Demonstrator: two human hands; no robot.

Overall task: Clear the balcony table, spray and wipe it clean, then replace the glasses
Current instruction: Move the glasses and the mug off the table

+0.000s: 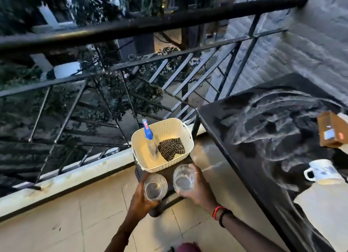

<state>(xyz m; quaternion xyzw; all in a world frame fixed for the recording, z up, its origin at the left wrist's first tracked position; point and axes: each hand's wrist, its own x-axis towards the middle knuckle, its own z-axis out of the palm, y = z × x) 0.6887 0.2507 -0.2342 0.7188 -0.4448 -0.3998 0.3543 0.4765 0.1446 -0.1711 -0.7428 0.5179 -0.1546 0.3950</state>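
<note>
My left hand (140, 200) grips a clear glass (155, 186) and my right hand (197, 189) grips a second clear glass (183, 178). Both glasses are held upright over a small dark stool (165, 199), just in front of a cream perforated basket (145, 154) that stands on it. Inside the basket are a spray bottle (149, 138) with a blue trigger head and a dark striped cloth (171, 148). The black balcony table (244, 123) stands to the right, its top streaked with pale wipe marks.
A white mug (320, 171), a brown cardboard box (331, 131) and a white sheet (323, 210) lie on the table's right part. A black metal railing (131, 27) runs behind the stool. Pale floor tiles (75, 223) spread to the left.
</note>
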